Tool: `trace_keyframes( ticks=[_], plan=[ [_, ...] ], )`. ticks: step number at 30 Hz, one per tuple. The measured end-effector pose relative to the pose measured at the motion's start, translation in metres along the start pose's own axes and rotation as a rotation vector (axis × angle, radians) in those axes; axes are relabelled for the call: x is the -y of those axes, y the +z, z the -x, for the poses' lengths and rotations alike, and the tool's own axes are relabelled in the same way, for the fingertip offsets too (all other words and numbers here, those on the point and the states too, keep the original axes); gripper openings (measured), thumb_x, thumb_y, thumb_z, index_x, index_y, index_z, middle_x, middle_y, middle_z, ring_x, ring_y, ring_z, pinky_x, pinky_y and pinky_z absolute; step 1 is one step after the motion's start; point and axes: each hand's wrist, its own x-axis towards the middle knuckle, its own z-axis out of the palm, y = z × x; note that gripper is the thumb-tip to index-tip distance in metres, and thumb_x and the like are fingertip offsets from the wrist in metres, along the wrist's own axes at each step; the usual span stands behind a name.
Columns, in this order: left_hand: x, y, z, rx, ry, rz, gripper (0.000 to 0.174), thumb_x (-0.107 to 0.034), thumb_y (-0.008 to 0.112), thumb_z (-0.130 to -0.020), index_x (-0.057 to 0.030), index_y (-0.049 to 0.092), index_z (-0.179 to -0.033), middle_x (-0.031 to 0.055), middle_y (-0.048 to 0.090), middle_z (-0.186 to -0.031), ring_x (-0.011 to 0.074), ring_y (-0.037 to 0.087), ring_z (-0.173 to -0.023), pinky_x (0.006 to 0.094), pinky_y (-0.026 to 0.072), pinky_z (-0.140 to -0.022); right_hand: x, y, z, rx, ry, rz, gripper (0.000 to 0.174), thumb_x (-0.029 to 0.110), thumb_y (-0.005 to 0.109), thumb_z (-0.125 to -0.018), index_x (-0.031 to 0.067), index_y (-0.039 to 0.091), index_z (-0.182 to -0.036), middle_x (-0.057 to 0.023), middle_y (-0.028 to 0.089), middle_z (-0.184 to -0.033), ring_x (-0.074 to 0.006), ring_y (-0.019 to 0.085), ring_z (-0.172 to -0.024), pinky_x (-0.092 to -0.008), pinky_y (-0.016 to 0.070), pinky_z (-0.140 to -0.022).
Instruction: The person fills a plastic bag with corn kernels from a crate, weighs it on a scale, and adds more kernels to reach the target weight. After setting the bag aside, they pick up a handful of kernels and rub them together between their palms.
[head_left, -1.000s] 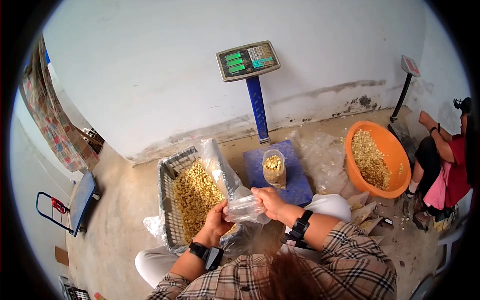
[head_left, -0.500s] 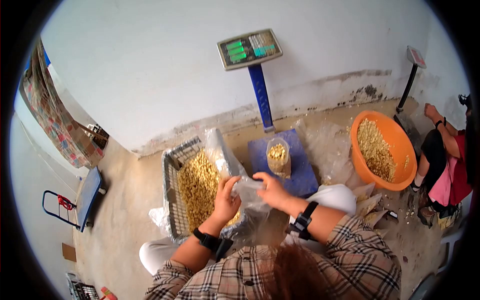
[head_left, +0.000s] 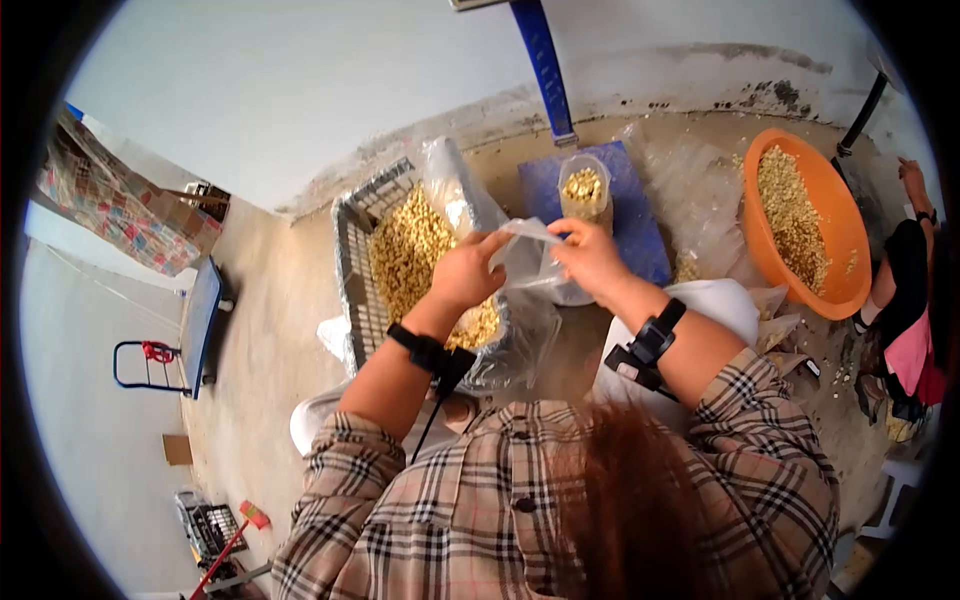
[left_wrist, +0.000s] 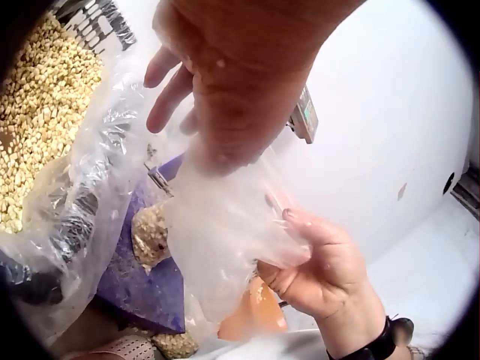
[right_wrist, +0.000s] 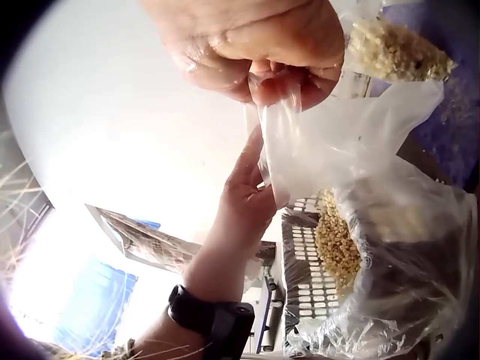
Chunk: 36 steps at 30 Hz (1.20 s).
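The left hand (head_left: 465,270) and right hand (head_left: 592,258) are close together, and the clear bag (head_left: 525,258) fills the gap between them. At 9 o'clock the grey crate (head_left: 352,270) of kernels sits just beside the left hand. At 1 o'clock a full bag (head_left: 584,192) stands near on the blue scale plate (head_left: 645,235). At 3 o'clock the orange bowl (head_left: 848,262) is well apart. Past the crate, the bare floor (head_left: 265,300) is free.
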Motion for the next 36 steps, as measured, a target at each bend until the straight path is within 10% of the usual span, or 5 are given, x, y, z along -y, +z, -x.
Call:
trace_keyframes(
  ticks=[10,20,36],
  plan=[
    [-0.025,0.01,-0.025,0.127,0.017,0.262,0.063,-0.011,0.066,-0.062,-0.014,0.044,-0.121,0.0149,0.054,-0.094,0.0326,0.056,-0.082,0.0355,0.0464,-0.072,-0.012,-0.021,-0.002,-0.165,0.061,-0.097,0.019,0.006,0.057,-0.074,-0.0015,0.058,-0.092,-0.004,0.059,-0.072,-0.0076,0.05,-0.057,-0.0236,0.0399,-0.048],
    [-0.039,0.012,-0.054,0.189,0.144,0.225,0.07,0.004,0.056,-0.06,-0.0135,0.038,-0.125,0.0153,0.046,-0.101,0.0343,0.053,-0.088,0.0366,0.0451,-0.076,-0.005,-0.041,-0.019,-0.235,-0.13,0.386,0.027,0.021,0.061,-0.072,0.0019,0.059,-0.092,-0.0141,0.061,-0.076,-0.0256,0.059,-0.068,-0.0332,0.0448,-0.062],
    [-0.015,0.022,-0.094,0.506,0.363,0.415,0.041,-0.005,0.066,-0.063,-0.018,0.063,-0.102,0.0171,0.041,-0.119,0.0304,0.043,-0.11,0.036,0.0381,-0.091,-0.013,-0.06,-0.004,-0.199,0.238,-0.134,0.017,0.014,0.06,-0.075,-0.0021,0.059,-0.081,-0.0029,0.055,-0.062,-0.0083,0.047,-0.048,-0.0243,0.0375,-0.042]
  ],
)
